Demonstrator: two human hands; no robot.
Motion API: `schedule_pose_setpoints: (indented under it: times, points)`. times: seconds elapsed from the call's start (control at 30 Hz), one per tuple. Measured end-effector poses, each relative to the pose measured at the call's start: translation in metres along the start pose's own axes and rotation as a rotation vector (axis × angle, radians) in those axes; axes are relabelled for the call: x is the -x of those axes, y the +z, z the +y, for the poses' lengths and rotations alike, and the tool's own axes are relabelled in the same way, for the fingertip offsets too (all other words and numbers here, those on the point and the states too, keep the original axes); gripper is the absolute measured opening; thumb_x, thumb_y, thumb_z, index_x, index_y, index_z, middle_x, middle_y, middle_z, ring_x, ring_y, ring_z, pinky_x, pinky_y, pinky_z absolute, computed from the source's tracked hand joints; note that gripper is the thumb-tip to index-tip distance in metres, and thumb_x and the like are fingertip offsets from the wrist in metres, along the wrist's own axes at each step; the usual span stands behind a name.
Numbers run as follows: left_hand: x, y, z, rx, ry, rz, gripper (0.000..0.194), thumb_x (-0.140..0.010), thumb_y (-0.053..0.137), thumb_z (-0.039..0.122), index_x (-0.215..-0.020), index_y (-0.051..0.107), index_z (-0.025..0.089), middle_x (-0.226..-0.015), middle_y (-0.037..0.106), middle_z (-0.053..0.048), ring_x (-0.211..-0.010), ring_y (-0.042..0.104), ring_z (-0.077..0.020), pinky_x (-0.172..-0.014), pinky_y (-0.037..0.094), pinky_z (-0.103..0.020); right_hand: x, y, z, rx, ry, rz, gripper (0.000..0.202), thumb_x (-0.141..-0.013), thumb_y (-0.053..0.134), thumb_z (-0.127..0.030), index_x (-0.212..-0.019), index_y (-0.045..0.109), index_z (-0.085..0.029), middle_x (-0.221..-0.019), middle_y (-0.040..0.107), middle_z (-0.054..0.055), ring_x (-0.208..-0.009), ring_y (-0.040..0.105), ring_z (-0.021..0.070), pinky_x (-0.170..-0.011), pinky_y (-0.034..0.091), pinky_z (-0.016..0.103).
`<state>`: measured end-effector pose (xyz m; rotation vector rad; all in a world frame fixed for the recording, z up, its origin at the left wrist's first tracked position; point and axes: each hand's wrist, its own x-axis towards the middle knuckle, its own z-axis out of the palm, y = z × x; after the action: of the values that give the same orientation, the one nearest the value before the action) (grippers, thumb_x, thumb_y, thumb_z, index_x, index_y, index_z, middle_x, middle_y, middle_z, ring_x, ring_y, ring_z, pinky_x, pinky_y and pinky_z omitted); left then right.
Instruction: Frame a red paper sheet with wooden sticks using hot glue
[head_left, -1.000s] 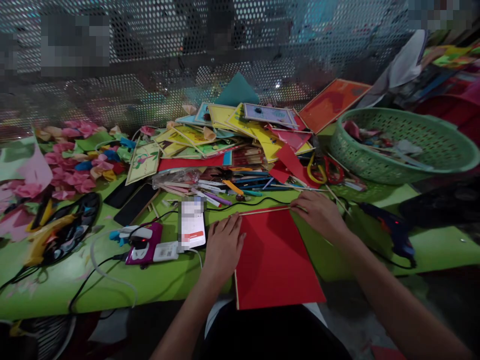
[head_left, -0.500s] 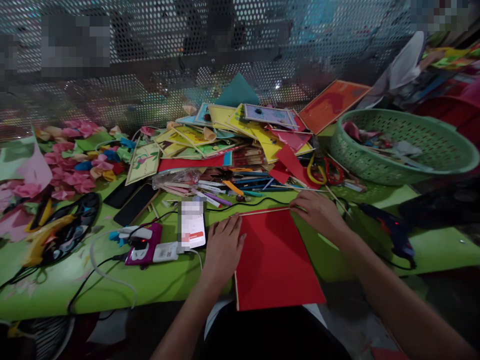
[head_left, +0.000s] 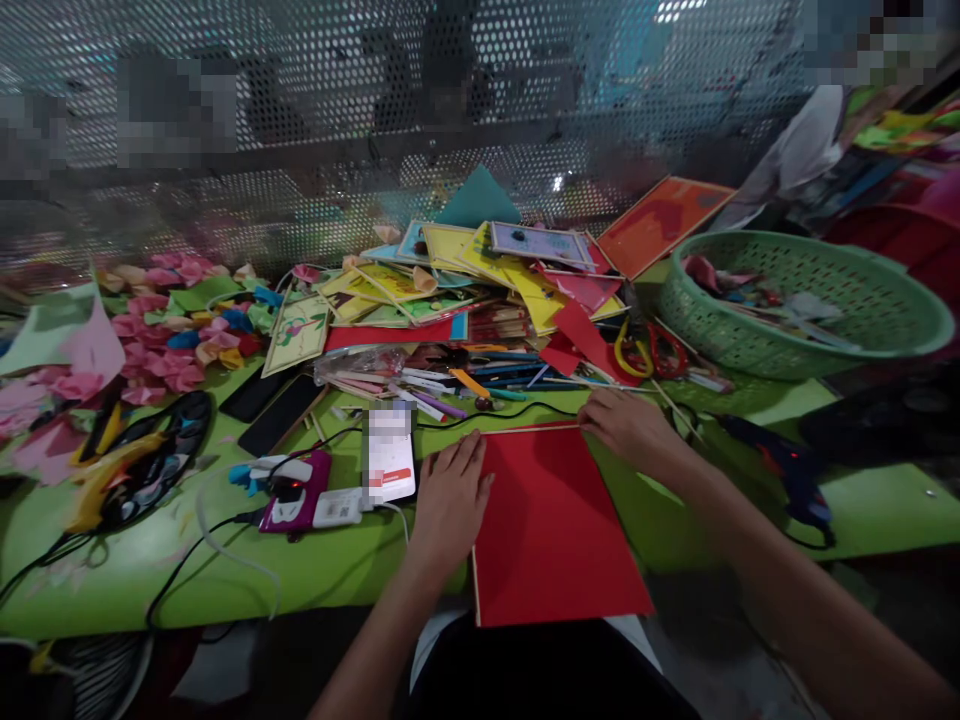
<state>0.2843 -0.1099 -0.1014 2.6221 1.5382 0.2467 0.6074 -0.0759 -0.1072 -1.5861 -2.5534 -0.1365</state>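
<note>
A red card point(head_left: 559, 520) lies in front of me, its near edge over the table's edge. One thin pale wooden stick point(head_left: 532, 430) runs along its far edge, another down its left edge. My left hand point(head_left: 454, 500) rests flat over the card's upper left corner, fingers stretched out and holding nothing. At the far right corner, my right hand point(head_left: 626, 425) has its fingers closed on the end of the far stick; the fingertips are partly hidden. A lit phone point(head_left: 391, 455) lies just left of my left hand.
Behind lie decorated cards point(head_left: 442, 250), pens and red-handled scissors point(head_left: 670, 352). A green basket point(head_left: 810, 300) and a dark glue gun point(head_left: 787, 465) are at right. On the left are a purple power strip point(head_left: 300, 495), paper flowers point(head_left: 161, 330) and a yellow glue gun point(head_left: 112, 475).
The view has shifted slightly, so the things on the table appear a little lower and further right. Both hands keep their places on the red card.
</note>
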Motion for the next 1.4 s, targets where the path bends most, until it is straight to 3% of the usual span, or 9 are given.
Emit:
schedule_pose_setpoints:
  times: [0.23, 0.47, 0.6, 0.7, 0.87, 1.13, 1.3, 1.4]
  points:
    - [0.002, -0.010, 0.002, 0.064, 0.027, 0.066, 0.045, -0.106, 0.051, 0.025, -0.150, 0.054, 0.019, -0.157, 0.056, -0.011, -0.135, 0.056, -0.0292, -0.112, 0.046, -0.052, 0.011, -0.018, -0.001, 0.038, -0.019, 0.050, 0.018, -0.101, 0.054, -0.023, -0.094, 0.070, -0.019, -0.095, 0.070, 0.009, -0.091, 0.065, 0.0249, -0.080, 0.042, 0.036]
    - [-0.017, -0.040, 0.039, 0.187, 0.175, 0.164, 0.041, -0.106, 0.053, 0.030, -0.146, 0.055, 0.023, -0.151, 0.062, -0.008, -0.137, 0.054, -0.0268, -0.116, 0.039, -0.050, 0.008, -0.044, -0.027, 0.130, -0.089, 0.145, 0.023, -0.102, 0.050, -0.020, -0.089, 0.068, -0.020, -0.087, 0.068, 0.007, -0.082, 0.063, 0.0237, -0.076, 0.041, 0.037]
    - [-0.038, -0.039, 0.063, 0.198, 0.225, 0.156, 0.027, -0.104, 0.056, 0.028, -0.127, 0.066, 0.019, -0.130, 0.073, -0.007, -0.122, 0.062, -0.0257, -0.108, 0.042, -0.048, 0.011, -0.045, -0.040, 0.126, -0.168, 0.187, 0.025, -0.103, 0.046, -0.021, -0.089, 0.067, -0.021, -0.084, 0.066, 0.008, -0.079, 0.063, 0.0261, -0.073, 0.043, 0.040]
    - [-0.047, -0.030, 0.070, 0.153, 0.249, 0.129, 0.019, -0.104, 0.054, 0.026, -0.109, 0.070, 0.017, -0.110, 0.077, -0.006, -0.108, 0.065, -0.0254, -0.097, 0.045, -0.044, 0.019, -0.041, -0.035, 0.099, -0.224, 0.266, 0.026, -0.104, 0.043, -0.029, -0.094, 0.066, -0.022, -0.086, 0.067, 0.011, -0.079, 0.064, 0.0297, -0.071, 0.044, 0.044]
    - [-0.052, -0.023, 0.071, 0.161, 0.284, 0.143, 0.020, -0.104, 0.051, 0.024, -0.107, 0.069, 0.017, -0.105, 0.076, -0.005, -0.102, 0.067, -0.0237, -0.092, 0.044, -0.043, 0.020, -0.039, -0.028, 0.026, -0.268, 0.290, 0.028, -0.103, 0.037, -0.030, -0.096, 0.064, -0.028, -0.089, 0.069, 0.014, -0.079, 0.062, 0.0345, -0.071, 0.043, 0.050]
    - [-0.057, -0.036, 0.059, 0.209, 0.240, 0.047, 0.012, -0.100, 0.057, 0.022, -0.101, 0.069, 0.018, -0.100, 0.077, -0.006, -0.099, 0.069, -0.0242, -0.085, 0.045, -0.039, 0.005, -0.056, -0.065, 0.124, -0.117, 0.209, 0.021, -0.101, 0.048, -0.016, -0.094, 0.068, -0.019, -0.088, 0.067, 0.009, -0.079, 0.062, 0.0253, -0.074, 0.043, 0.037]
    - [-0.063, -0.038, 0.046, 0.217, 0.264, 0.052, 0.013, -0.098, 0.058, 0.018, -0.094, 0.069, 0.019, -0.092, 0.076, -0.006, -0.091, 0.070, -0.0237, -0.078, 0.043, -0.036, -0.002, -0.059, -0.079, 0.041, -0.021, 0.181, 0.022, -0.103, 0.047, -0.017, -0.097, 0.068, -0.021, -0.093, 0.069, 0.008, -0.085, 0.063, 0.0237, -0.080, 0.044, 0.036]
    - [-0.067, -0.038, 0.041, 0.230, 0.264, 0.061, 0.013, -0.098, 0.058, 0.016, -0.091, 0.069, 0.019, -0.091, 0.076, -0.004, -0.089, 0.069, -0.0220, -0.076, 0.042, -0.035, -0.003, -0.060, -0.074, -0.087, 0.000, 0.219, 0.022, -0.106, 0.046, -0.024, -0.100, 0.067, -0.022, -0.097, 0.071, 0.008, -0.091, 0.066, 0.0231, -0.084, 0.047, 0.036]
